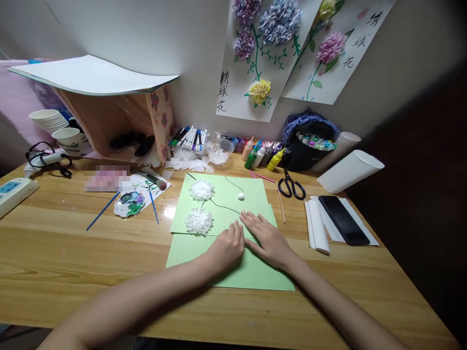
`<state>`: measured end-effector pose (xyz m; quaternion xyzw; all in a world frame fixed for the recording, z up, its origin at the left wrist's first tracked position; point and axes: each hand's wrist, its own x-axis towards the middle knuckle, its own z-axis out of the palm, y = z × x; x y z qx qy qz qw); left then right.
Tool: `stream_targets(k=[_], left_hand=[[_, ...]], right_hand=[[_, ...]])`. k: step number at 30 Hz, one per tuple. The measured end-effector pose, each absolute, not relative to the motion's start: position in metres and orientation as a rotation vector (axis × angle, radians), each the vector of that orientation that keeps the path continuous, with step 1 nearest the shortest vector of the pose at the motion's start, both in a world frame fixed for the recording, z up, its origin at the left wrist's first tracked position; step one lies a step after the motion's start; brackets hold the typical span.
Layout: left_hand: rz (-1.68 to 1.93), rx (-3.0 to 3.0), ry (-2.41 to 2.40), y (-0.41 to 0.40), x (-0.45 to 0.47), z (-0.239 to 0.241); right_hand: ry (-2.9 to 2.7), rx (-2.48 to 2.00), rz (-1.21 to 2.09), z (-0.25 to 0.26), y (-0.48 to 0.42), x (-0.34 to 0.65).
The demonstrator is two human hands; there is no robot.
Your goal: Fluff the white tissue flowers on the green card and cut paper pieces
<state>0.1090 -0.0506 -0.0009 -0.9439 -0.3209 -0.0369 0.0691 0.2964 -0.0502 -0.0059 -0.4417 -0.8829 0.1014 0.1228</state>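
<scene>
Two sheets of light green paper lie overlapped on the table, the upper sheet (226, 187) over the lower sheet (237, 274). On the upper sheet's left sit two ruffled white paper flowers (202, 190) and thin dark drawn lines. A small white lump (241, 196) rests at the right end of one line. My left hand (224, 250) is closed with its knuckles up, at the upper sheet's lower edge; whatever its fingers hold is hidden. Beside it, my right hand (268, 239) lies flat on the paper, fingers stretched out towards the upper left.
To the right are black scissors (291, 187), a phone (343, 219) and folded white paper (316, 226). Paint bottles (263, 155), markers (189, 138) and a plastic bowl (219, 149) line the back. A paint palette (129, 204) and brushes (102, 211) lie left.
</scene>
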Motion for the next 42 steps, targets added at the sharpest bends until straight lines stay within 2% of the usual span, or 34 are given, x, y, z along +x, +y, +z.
stream_targets(k=[19, 25, 28, 36, 42], left_hand=[[-0.153, -2.769, -0.927, -0.045, 0.11, -0.005], [-0.344, -2.926, -1.134, -0.039, 0.104, 0.004], [-0.453, -3.042, -1.05, -0.034, 0.102, 0.005], [-0.249, -3.304, -0.93, -0.03, 0.1, 0.002], [-0.493, -3.331, -1.104, -0.037, 0.093, 0.0]], right_hand=[[-2.631, -1.296, 0.378, 0.0, -0.065, 0.321], [-2.527, -1.384, 0.414, -0.002, -0.064, 0.324], [-2.514, -1.396, 0.453, -0.005, -0.062, 0.323], [-2.534, -1.439, 0.434, -0.006, -0.061, 0.322], [-2.544, -1.463, 0.406, -0.002, -0.06, 0.322]])
